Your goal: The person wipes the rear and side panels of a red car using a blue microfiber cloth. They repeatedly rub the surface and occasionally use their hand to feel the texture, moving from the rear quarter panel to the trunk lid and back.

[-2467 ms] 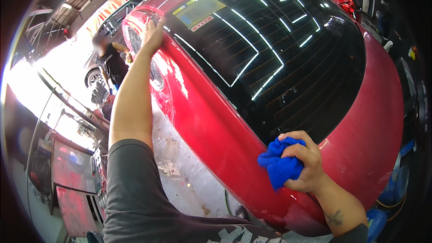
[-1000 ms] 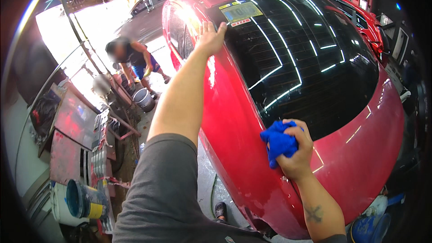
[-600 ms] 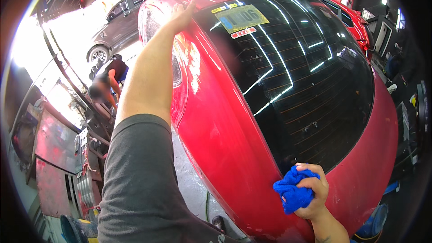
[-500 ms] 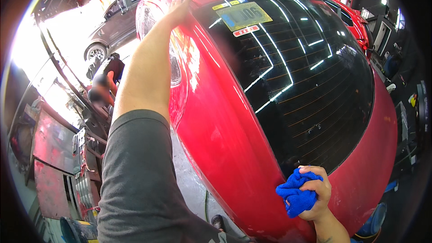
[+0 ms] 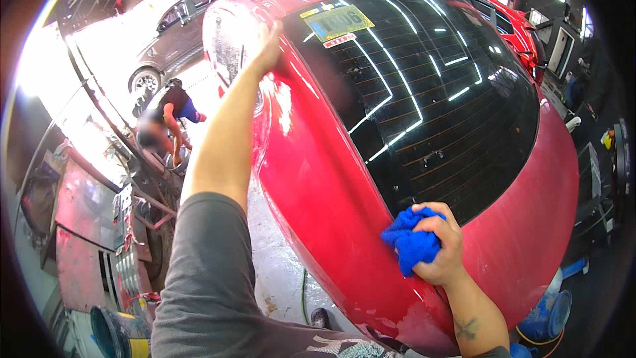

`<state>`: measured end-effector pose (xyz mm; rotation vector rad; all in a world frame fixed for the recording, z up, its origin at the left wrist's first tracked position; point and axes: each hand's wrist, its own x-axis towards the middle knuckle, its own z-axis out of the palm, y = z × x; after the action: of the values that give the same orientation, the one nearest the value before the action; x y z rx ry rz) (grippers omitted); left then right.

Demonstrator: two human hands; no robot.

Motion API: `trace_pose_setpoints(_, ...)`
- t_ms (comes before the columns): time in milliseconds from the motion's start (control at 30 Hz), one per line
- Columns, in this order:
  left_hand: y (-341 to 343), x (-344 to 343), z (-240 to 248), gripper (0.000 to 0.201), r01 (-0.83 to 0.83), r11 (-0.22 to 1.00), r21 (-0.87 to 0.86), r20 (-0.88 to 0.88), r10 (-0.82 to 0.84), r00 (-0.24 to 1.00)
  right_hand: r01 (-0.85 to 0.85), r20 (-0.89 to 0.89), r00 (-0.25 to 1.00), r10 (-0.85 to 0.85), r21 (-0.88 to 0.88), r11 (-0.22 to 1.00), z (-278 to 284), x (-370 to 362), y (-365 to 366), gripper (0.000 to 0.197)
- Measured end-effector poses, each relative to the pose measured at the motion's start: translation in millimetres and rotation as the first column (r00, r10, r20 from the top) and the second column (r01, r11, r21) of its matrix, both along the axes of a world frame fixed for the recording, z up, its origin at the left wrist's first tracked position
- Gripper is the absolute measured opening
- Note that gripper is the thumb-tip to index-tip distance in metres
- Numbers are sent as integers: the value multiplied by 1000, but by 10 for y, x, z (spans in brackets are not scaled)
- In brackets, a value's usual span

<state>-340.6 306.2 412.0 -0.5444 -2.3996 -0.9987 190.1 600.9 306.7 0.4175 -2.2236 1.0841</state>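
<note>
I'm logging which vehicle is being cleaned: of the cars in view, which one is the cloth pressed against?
The red car in the foreground: the right hand presses a blue cloth on its body below the rear window. The dark car stands apart, beyond it.

I'm seeing a rectangular yellow-green sticker [image 5: 338,22] sitting at the upper left corner of the car's dark rear window [image 5: 437,93], a thin red-and-white label [image 5: 340,40] lying just below it, and a small yellow tag [image 5: 308,12] just left.
</note>
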Motion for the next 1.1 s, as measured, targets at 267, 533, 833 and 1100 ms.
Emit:
trace_pose_setpoints(267,487,2288,-499,92,25,1000,-8,115,-24,993,-4,-110,994,3,-14,1000,-10,58,-15,44)
trace_pose_setpoints(533,790,4657,-1486,82,90,996,21,142,-92,986,7,-151,988,-15,-49,999,-35,106,-114,49)
trace_pose_setpoints(833,883,5802,-2012,86,196,980,-37,205,-184,961,28,-148,988,-36,-60,998,-53,104,-47,48)
trace_pose_setpoints(1100,622,3514,-1091,91,60,991,123,155,-79,985,-2,-102,995,-2,-39,999,-8,111,-54,45)
